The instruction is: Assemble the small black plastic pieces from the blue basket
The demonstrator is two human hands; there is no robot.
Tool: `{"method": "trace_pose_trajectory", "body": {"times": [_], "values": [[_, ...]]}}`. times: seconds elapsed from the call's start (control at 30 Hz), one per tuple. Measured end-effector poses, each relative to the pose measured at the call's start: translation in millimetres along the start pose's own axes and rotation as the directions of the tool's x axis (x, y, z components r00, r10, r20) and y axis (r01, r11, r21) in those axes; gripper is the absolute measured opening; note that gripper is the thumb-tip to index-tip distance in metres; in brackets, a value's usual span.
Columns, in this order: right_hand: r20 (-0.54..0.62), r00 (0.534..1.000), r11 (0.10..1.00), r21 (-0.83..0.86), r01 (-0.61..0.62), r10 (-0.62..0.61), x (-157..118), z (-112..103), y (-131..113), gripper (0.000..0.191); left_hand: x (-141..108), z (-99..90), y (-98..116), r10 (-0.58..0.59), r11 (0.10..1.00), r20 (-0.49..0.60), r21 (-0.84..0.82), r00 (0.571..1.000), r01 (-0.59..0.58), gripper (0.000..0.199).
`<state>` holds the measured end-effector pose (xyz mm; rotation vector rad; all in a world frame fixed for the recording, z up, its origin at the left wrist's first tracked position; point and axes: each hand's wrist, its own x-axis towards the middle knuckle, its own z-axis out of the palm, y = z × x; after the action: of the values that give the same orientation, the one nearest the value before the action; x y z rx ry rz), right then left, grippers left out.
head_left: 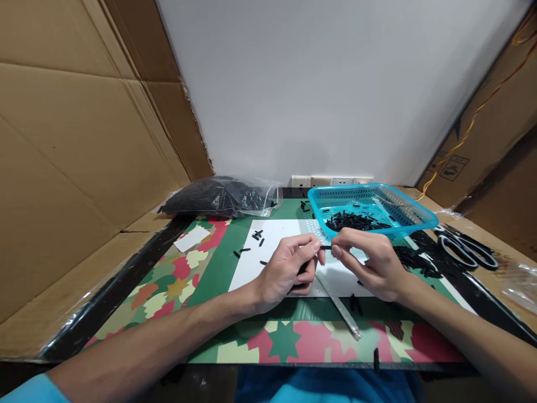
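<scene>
A short thin black piece [326,247], shaped like a small tube or stick, lies level between my two hands. My left hand [292,265] is closed and pinches its left end between thumb and forefinger, with the other fingers curled; something dark shows in that palm. From the other side my right hand [373,262] pinches the right end with thumb and forefinger. Under the hands lies a white sheet [243,274], with several loose black pieces [258,235] left of them. A pale, narrow stick-like strip [339,308] slants toward the front edge.
Behind my right hand stands a blue basket [428,221] holding many black pieces [352,221]. A clear bag [222,196] full of dark pieces lies at the back left. Scissors [465,249] rest at the right. Cardboard walls [75,140] flank the table, with sockets [321,181] behind.
</scene>
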<state>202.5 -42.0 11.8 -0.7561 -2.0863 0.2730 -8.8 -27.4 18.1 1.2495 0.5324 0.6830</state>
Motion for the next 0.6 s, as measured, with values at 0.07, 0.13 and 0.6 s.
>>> {"method": "trace_pose_trajectory", "body": {"times": [0.07,0.13,0.6], "values": [[0.015,0.999,0.999,0.026,-0.047,0.047,1.1,-1.1,-1.1,0.019,-0.1,0.6,0.5,-0.007,1.000,-0.004,0.007,1.000,0.007,0.033],[0.034,0.996,0.995,0.056,-0.088,0.086,1.9,-1.7,-1.6,0.023,-0.2,0.9,0.7,-0.011,1.000,-0.006,0.016,1.000,0.012,0.035],[0.068,0.994,0.990,0.101,-0.095,0.088,0.8,-1.2,-0.7,0.022,0.7,-1.1,-1.2,0.016,1.000,0.011,0.012,1.000,-0.017,0.034]]}}
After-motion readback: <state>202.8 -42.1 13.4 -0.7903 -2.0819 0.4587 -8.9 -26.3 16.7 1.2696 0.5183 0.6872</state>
